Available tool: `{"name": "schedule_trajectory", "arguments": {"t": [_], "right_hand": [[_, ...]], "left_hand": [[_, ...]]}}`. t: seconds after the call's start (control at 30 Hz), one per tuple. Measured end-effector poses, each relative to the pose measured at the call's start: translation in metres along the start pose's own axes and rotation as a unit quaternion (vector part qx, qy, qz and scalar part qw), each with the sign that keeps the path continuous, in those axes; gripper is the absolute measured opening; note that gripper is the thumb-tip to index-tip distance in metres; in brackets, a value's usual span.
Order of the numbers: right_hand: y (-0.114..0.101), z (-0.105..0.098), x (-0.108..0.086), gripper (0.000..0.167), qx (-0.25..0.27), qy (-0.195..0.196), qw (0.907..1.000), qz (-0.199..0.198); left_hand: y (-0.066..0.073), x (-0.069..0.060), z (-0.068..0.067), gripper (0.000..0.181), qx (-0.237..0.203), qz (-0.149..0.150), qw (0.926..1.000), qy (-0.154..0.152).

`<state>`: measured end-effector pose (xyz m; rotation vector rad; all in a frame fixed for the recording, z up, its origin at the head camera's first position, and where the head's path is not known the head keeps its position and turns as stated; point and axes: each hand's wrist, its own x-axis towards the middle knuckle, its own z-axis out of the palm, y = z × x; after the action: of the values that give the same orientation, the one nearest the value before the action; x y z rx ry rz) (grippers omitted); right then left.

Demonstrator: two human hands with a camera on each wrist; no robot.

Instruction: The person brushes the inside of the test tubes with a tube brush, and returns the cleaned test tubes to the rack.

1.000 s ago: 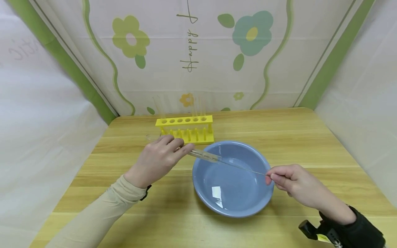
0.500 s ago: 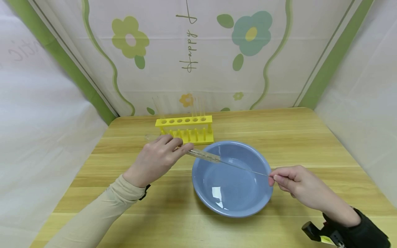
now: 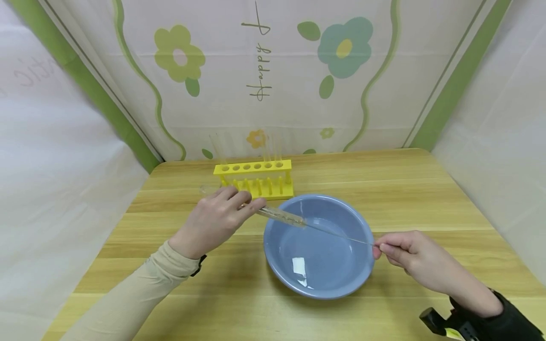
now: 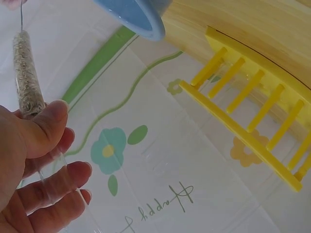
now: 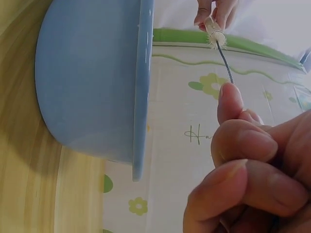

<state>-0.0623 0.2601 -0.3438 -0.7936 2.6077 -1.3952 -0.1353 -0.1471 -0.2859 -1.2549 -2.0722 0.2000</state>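
My left hand holds a clear glass test tube, tilted, its mouth over the blue basin. Inside the tube sits the pale bristle head of a test tube brush. In the right wrist view some bristles show at the tube's mouth. My right hand pinches the brush's thin twisted wire near its outer end, just past the basin's right rim. The tube's closed end reaches out behind my left hand, faint in the head view.
Behind the basin's left side stands a yellow test tube rack with several clear tubes upright in it. A flower-printed curtain closes off the back of the wooden table.
My right hand has moved slightly right and down, drawing the brush wire along, and the bristles now reach the tube's mouth. The left hand stays nearly in place.
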Motion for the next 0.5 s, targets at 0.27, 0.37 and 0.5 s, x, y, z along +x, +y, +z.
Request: {"name": "schedule_trajectory", "arguments": {"t": [0.27,0.37,0.5], "right_hand": [[0.0014,-0.0005,-0.0041,0.029,-0.025,0.016,0.9995,-0.008],[0.0015,0.0001,-0.0057,0.030,-0.036,0.024,0.9990,-0.014],[0.0009,0.0025,-0.0082,0.033,-0.077,0.041,0.9955,-0.038]], "left_hand": [[0.0013,0.0007,-0.0009,0.032,-0.002,0.000,1.0000,-0.001],[0.0016,0.0005,-0.0010,0.032,-0.003,0.002,1.0000,0.003],[0.0025,-0.0003,-0.0024,0.030,0.004,0.006,1.0000,0.006]]}}
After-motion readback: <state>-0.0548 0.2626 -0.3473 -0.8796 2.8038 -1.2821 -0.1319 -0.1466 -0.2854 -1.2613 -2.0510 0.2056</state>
